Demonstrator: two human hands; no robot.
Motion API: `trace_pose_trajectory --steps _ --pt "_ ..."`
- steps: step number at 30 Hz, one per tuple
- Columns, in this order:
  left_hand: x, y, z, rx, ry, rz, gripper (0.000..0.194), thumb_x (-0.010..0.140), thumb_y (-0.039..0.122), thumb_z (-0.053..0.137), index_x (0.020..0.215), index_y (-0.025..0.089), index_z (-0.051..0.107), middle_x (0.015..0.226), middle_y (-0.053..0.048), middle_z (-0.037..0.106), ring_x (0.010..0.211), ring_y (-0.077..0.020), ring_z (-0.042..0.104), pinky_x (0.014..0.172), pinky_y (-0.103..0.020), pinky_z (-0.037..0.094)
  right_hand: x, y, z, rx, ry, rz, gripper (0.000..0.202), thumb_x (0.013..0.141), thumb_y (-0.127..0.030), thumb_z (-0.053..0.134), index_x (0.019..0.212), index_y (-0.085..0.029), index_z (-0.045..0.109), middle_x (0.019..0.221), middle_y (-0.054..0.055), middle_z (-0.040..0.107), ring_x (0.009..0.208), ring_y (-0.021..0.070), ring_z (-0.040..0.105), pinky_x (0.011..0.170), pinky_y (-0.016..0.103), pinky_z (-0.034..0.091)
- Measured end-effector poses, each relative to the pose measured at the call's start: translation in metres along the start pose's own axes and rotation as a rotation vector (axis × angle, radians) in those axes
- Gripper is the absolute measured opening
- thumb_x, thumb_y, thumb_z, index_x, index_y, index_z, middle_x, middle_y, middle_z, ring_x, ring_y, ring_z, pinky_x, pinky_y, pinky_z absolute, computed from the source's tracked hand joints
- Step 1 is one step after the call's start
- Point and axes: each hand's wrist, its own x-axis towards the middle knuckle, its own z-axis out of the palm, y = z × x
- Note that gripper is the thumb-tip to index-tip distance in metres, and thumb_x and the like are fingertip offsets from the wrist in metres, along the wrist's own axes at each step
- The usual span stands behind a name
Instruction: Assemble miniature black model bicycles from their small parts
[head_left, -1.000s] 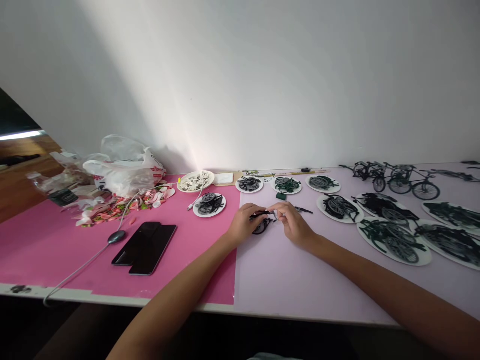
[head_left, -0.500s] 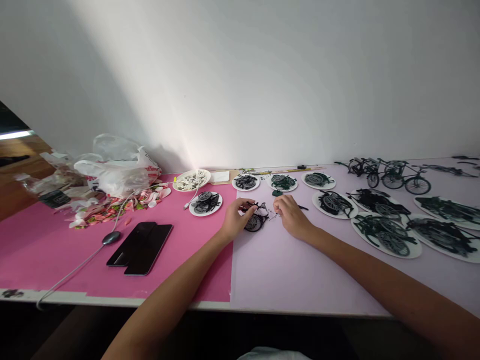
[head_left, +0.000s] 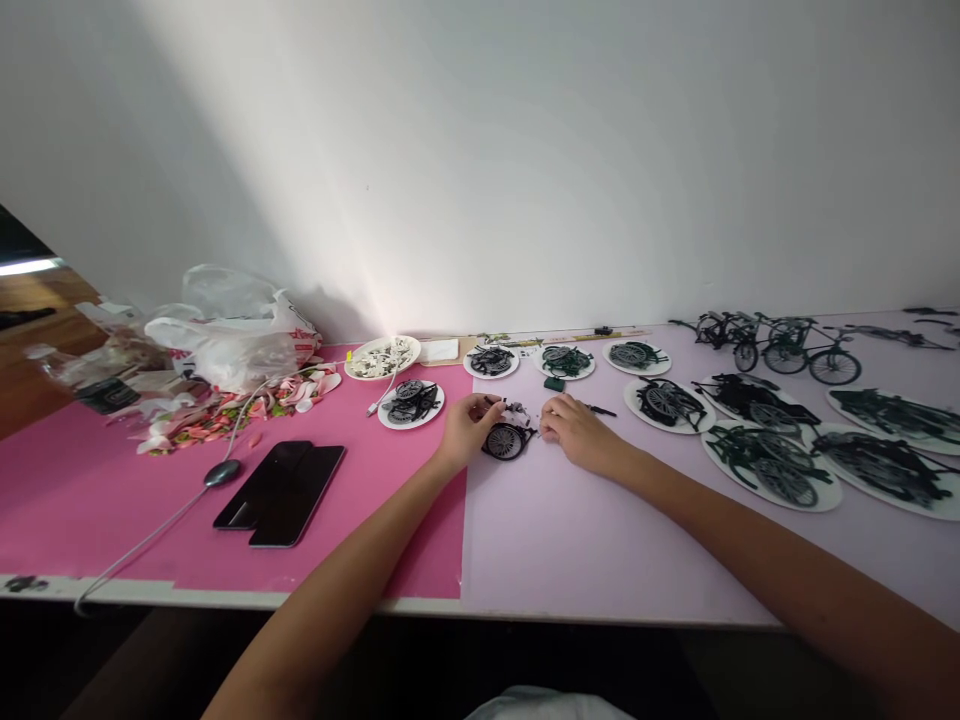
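Near the middle of the table, my left hand point(head_left: 466, 436) is closed on a partly built black model bicycle point(head_left: 507, 441). Its spoked wheel hangs below my fingertips, and my thumb hides part of the frame. Just to the right, my right hand point(head_left: 574, 432) has its fingers pinched together beside the bicycle. Whatever lies between those fingertips is too small to name. Beyond my right hand lie a small dark green block point(head_left: 554, 383) and a thin black tool or part point(head_left: 601, 410).
Plates of bicycle parts point(head_left: 412, 405) flank my hands, several on the right. Model bicycles point(head_left: 810, 352) stand at the back right. Two dark phones point(head_left: 296, 497), a cable with a dark oval piece point(head_left: 223, 473), petals point(head_left: 217, 422) and a plastic bag point(head_left: 232, 345) occupy the left.
My right hand has come slightly down and left, closer to the bicycle. My left hand and the bicycle have shifted slightly left. More of the green block and black piece shows.
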Motion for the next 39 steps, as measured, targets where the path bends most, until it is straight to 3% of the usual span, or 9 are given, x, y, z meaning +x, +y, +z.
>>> trace_pose_trajectory --steps 8,16,22,31,39 --pt "0.000 -0.006 -0.003 0.048 -0.030 0.006 0.046 0.084 0.055 0.077 0.102 0.013 0.071 0.092 -0.011 0.078 0.088 -0.0258 0.078 0.084 -0.039 0.061 0.001 -0.001 -0.009 0.111 0.023 -0.042 0.016 0.099 -0.021 0.062 0.087 -0.022 0.074 0.099 0.009 0.066 0.103 0.0271 0.056 0.094 0.046 0.048" --pt "0.001 -0.002 -0.006 0.065 -0.039 -0.041 0.047 0.079 0.058 0.079 0.086 0.012 0.074 0.117 -0.016 0.076 0.091 -0.0238 0.076 0.084 -0.036 0.060 -0.002 0.009 -0.011 0.171 0.063 -0.023 0.017 0.098 -0.022 0.063 0.092 -0.026 0.079 0.100 0.008 0.070 0.103 0.0280 0.057 0.093 0.047 0.049" --pt "0.002 -0.004 -0.006 0.096 -0.046 -0.055 0.047 0.074 0.050 0.085 0.101 0.013 0.076 0.092 -0.010 0.079 0.086 -0.0232 0.075 0.080 -0.035 0.059 -0.002 0.007 -0.006 0.133 0.051 -0.067 0.019 0.100 -0.025 0.061 0.094 -0.026 0.078 0.102 0.008 0.069 0.105 0.0274 0.057 0.094 0.046 0.049" --pt "0.001 -0.003 -0.005 0.088 -0.052 -0.049 0.043 0.074 0.048 0.085 0.097 0.013 0.075 0.088 -0.008 0.079 0.083 -0.0213 0.074 0.077 -0.032 0.058 0.000 0.003 -0.006 0.101 0.051 -0.093 0.019 0.100 -0.020 0.059 0.091 -0.024 0.076 0.099 0.009 0.069 0.102 0.0279 0.056 0.090 0.047 0.049" --pt "0.000 -0.002 -0.004 0.080 -0.059 -0.045 0.046 0.073 0.052 0.085 0.095 0.014 0.075 0.090 -0.008 0.078 0.085 -0.0220 0.073 0.080 -0.034 0.059 0.000 0.004 -0.001 0.052 0.014 -0.044 0.013 0.103 -0.020 0.052 0.094 -0.022 0.062 0.105 0.010 0.066 0.103 0.0284 0.054 0.091 0.047 0.048"
